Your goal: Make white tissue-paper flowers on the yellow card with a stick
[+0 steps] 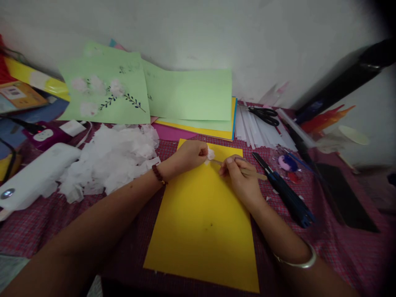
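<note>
A yellow sheet of paper [204, 231] lies in front of me, and both my hands are over its far part. My left hand [193, 153] is closed, its fingertips pinching a small crumpled piece of white tissue paper [210, 154]. In my right hand [239, 175] is a thin tool with a light wooden handle [256, 175], gripped like a pen. Its narrow tip points left, close to the white piece; whether they touch I cannot tell. A pile of white tissue paper pieces [111, 152] sits left of the sheet.
At the back, a green sheet [133, 82] bears paper flowers and dark leaf sprigs. Right of the yellow sheet lie a blue utility knife [286, 196], black scissors [264, 115] and white strips [250, 128]. A white glue gun-like device [40, 173] and a purple socket [46, 135] are on the left.
</note>
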Available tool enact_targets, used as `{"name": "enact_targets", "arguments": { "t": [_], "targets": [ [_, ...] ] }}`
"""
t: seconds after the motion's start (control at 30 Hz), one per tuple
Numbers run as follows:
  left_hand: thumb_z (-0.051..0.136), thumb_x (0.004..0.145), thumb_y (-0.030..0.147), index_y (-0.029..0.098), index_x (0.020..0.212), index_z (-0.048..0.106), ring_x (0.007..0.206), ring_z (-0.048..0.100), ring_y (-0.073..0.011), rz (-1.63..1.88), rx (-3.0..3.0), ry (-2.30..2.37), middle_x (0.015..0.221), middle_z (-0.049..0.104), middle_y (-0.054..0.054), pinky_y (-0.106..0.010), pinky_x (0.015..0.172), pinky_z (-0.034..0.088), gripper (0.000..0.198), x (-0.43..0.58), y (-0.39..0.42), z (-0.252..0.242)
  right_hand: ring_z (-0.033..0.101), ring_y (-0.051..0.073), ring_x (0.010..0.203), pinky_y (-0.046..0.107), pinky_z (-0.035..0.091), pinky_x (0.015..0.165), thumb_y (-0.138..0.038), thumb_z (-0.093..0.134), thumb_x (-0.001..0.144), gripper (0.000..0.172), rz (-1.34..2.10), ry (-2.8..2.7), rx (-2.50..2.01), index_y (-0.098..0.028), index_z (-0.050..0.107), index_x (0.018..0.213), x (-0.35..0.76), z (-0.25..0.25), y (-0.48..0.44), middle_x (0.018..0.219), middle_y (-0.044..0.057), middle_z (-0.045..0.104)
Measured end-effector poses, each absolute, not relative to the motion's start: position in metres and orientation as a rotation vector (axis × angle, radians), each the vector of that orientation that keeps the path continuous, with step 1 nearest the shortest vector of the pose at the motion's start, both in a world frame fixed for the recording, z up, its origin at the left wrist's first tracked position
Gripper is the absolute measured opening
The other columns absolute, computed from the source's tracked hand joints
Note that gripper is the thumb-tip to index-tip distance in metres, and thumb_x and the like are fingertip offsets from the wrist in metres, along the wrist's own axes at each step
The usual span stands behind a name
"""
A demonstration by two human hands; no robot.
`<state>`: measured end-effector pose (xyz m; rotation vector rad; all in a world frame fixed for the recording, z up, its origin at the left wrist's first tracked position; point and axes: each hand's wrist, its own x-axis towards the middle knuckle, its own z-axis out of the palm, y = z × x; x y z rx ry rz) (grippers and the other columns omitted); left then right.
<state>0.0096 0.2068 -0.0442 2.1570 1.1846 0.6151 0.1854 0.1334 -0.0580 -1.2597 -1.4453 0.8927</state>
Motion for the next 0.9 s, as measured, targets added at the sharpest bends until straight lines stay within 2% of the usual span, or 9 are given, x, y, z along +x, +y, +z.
{"name": "enact_targets", "arguments": {
  "t": [0.1,0.2,0.3,0.57,0.67,0.77,0.9],
  "targets": [
    [0.057,0.072,0.014,0.016,0.062,0.055,0.057,0.045,-0.0103,0.665,2.107,1.194,0.060,0.055,0.001,-0.024,0.055,0.026,0.011,0.009,0.209,-0.044,0.054,0.016,0.064,0.031,0.042,0.062,-0.040,0.047,0.093,0.038,0.801,-1.556,-1.280,-0.023,0.057,0.060,0.184,-0.058,0.134,0.067,0.002,0.056],
    [0.055,0.078,0.023,0.016,0.060,0.049,0.056,0.039,-0.0095,0.809,1.991,1.252,0.057,0.047,0.003,-0.024,0.054,0.024,0.021,0.006,0.212,-0.043,0.054,0.015,0.064,0.031,0.040,0.063,-0.036,0.046,0.094,0.036,0.744,-1.638,-1.286,-0.023,0.055,0.062,0.183,-0.058,0.133,0.068,0.001,0.055],
    [0.051,0.080,0.023,0.017,0.058,0.041,0.055,0.034,-0.0087,0.954,1.824,1.310,0.055,0.038,0.004,-0.024,0.053,0.023,0.026,0.001,0.215,-0.043,0.054,0.014,0.065,0.030,0.040,0.064,-0.034,0.045,0.095,0.032,0.694,-1.698,-1.297,-0.023,0.053,0.065,0.182,-0.059,0.132,0.069,0.000,0.055],
    [0.054,0.077,0.016,0.015,0.062,0.051,0.053,0.039,-0.0070,0.937,1.663,1.330,0.056,0.046,0.004,-0.021,0.050,0.027,0.015,-0.004,0.219,-0.047,0.051,0.015,0.063,0.030,0.036,0.061,-0.030,0.045,0.094,0.025,0.544,-1.883,-1.325,-0.023,0.052,0.071,0.181,-0.060,0.128,0.068,0.001,0.052],
    [0.056,0.078,0.020,0.015,0.066,0.053,0.051,0.043,-0.0061,1.066,1.515,1.268,0.057,0.051,0.003,-0.019,0.048,0.032,0.013,-0.010,0.219,-0.028,0.052,0.014,0.063,0.030,0.038,0.060,-0.032,0.048,0.093,0.030,0.640,-1.718,-1.293,-0.022,0.054,0.066,0.182,-0.057,0.126,0.067,0.001,0.054],
    [0.057,0.081,0.023,0.016,0.070,0.056,0.052,0.048,-0.0054,1.339,1.418,1.127,0.065,0.057,0.001,-0.018,0.048,0.035,0.013,-0.022,0.215,0.008,0.054,0.013,0.058,0.028,0.041,0.057,-0.036,0.052,0.090,0.032,0.892,-1.293,-1.234,-0.021,0.056,0.063,0.186,-0.057,0.126,0.063,0.000,0.056],
    [0.051,0.088,0.031,0.017,0.068,0.058,0.051,0.050,-0.0062,1.576,1.386,0.905,0.064,0.057,0.000,-0.019,0.046,0.036,0.026,-0.040,0.213,0.056,0.050,0.010,0.048,0.025,0.038,0.047,-0.037,0.061,0.082,0.025,1.134,-0.893,-1.124,-0.020,0.056,0.064,0.193,-0.057,0.128,0.057,-0.002,0.054]
  ]
}}
